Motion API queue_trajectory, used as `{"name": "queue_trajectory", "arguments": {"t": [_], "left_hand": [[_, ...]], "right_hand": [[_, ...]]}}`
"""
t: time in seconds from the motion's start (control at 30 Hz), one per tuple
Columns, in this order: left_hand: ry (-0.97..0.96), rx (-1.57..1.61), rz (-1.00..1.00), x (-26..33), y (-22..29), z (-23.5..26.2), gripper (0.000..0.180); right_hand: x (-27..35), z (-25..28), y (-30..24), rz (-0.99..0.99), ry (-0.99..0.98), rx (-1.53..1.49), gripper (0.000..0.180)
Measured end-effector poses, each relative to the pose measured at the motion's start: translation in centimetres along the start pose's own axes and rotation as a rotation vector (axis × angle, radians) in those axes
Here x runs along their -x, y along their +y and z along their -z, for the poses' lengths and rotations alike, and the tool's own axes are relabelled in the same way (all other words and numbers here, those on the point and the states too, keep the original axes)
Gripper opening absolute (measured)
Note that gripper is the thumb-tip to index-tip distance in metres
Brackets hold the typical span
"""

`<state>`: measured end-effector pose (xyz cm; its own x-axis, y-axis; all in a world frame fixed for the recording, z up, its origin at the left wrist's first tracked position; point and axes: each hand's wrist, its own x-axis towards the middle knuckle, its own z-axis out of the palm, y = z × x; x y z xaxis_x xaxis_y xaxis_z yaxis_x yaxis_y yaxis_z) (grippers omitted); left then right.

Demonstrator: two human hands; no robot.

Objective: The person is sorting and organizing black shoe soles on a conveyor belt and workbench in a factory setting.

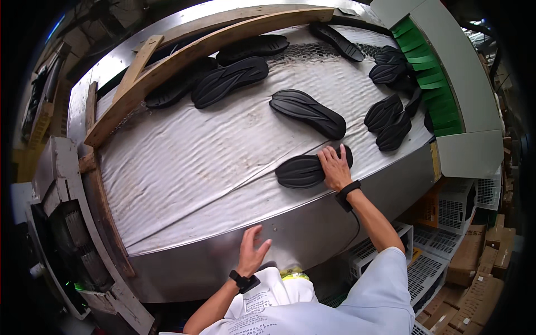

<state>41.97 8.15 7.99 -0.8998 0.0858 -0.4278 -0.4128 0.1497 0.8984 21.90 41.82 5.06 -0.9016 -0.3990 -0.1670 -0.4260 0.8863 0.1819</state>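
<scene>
The wrinkled white belt [167, 167] lies bare toward its left edge, the left hand [253, 251] hangs empty outside the near edge, the right hand [336, 169], grip unclear, lies on 1 black sole [298, 172] beside that edge, and crates [427, 271] stand below the near-right corner.

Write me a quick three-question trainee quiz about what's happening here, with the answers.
1. Which hand touches a black sole?
2. True or false: the green strips hang at the left end of the white cloth.
3. What does the long beam along the cloth's far side appear to be made of? A) glass; B) wood; C) rubber.

Key: 1. The right hand. 2. False; they hang at the right. 3. B.
</scene>
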Motion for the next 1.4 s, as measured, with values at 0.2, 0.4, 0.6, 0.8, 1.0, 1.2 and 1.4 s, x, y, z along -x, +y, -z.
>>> {"name": "queue_trajectory", "arguments": {"t": [0.2,0.4,0.6,0.8,1.0,1.2,1.4], "left_hand": [[0.171,0.537,0.301,-6.2,5.8,-6.9,0.053],[0.358,0.59,0.192,-6.8,6.8,-1.0,0.043],[0.547,0.54,0.158,-1.4,3.9,6.8,0.044],[1.024,0.417,-0.19,5.5,1.6,21.7,0.036],[1.645,0.12,-0.297,14.1,-0.2,49.0,0.052],[1.949,-0.502,0.21,21.1,-3.6,64.7,0.075],[0.983,0.144,-0.332,19.5,0.1,40.6,0.073]], "right_hand": [[2.4,8.0,-9.6,0.199,-0.292,-0.799,0.11],[-10.2,2.9,3.5,-0.391,0.191,-0.308,0.106],[-11.0,-0.2,0.1,-0.3,-0.101,-0.965,0.08],[1.1,10.7,-18.1,-0.129,-0.269,-1.488,0.098],[5.8,16.8,-32.3,-0.072,-0.348,-1.402,0.091],[4.5,20.5,-42.6,0.034,-0.351,-1.303,0.095],[1.6,26.2,-51.8,0.161,-0.144,-1.098,0.096]]}}
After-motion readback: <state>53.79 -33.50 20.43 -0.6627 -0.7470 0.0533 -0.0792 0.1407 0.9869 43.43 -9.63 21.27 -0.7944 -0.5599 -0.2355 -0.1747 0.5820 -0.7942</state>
